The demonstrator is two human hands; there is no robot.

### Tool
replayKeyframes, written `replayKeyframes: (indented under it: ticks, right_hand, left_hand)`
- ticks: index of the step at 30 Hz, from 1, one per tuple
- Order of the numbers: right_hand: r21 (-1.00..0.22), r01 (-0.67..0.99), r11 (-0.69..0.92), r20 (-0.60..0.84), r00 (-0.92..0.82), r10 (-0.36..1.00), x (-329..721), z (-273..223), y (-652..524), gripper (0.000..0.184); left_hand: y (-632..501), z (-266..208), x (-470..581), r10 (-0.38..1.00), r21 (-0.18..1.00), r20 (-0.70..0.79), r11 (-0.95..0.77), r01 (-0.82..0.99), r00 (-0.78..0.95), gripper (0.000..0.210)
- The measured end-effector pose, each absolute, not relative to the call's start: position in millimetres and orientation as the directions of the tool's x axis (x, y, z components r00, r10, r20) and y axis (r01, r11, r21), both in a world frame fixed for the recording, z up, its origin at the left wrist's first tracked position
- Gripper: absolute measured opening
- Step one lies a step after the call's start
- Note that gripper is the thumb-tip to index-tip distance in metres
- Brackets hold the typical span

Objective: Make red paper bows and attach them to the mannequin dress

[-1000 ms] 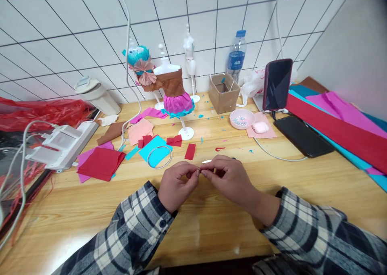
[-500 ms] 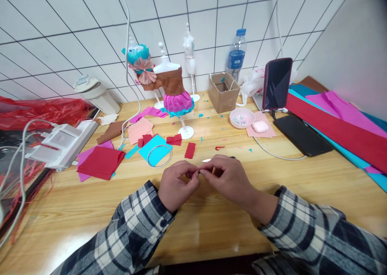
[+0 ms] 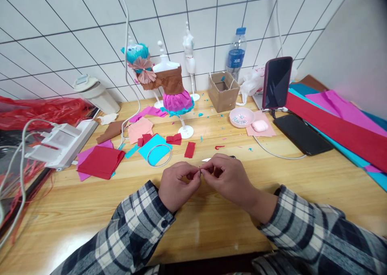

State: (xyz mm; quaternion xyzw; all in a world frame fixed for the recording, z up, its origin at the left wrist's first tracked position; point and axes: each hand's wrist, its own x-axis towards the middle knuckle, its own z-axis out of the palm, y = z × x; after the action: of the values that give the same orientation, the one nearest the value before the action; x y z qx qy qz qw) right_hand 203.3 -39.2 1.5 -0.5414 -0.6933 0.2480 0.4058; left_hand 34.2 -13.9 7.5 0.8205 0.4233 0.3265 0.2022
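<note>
My left hand and my right hand meet fingertip to fingertip over the front of the table. Each is closed in a pinch; whatever lies between the fingertips is too small to name. Behind my right hand, a blade tip pokes out, the rest mostly covered. Just beyond my hands lie a small red paper piece, a turquoise paper square and a silver ring. Farther back stands a small mannequin with a brown paper top and a pink skirt edged in turquoise.
At the back are another dressed mannequin, a bare white one, a cardboard box and a water bottle. A pink bowl, phones and paper strips are right; a power strip and red sheets left.
Both hands stay pinched together at nearly the same spot, with only a tiny shift of the fingertips. The things on the table have not moved.
</note>
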Motion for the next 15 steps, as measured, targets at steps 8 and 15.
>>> replayKeyframes:
  ticks: [8,15]
  right_hand:
    - [-0.926,0.362,0.108,0.116,0.0,0.993,200.0,-0.9,-34.7,0.004]
    - [-0.919,-0.225,-0.322,-0.269,-0.238,0.933,201.5,2.9,-28.7,0.014]
  left_hand:
    - [-13.6,9.8,33.5,0.821,0.645,0.373,-0.565,0.514,0.433,0.015]
    - [-12.5,13.0,27.6,0.646,0.554,0.546,-0.756,0.348,0.534,0.014]
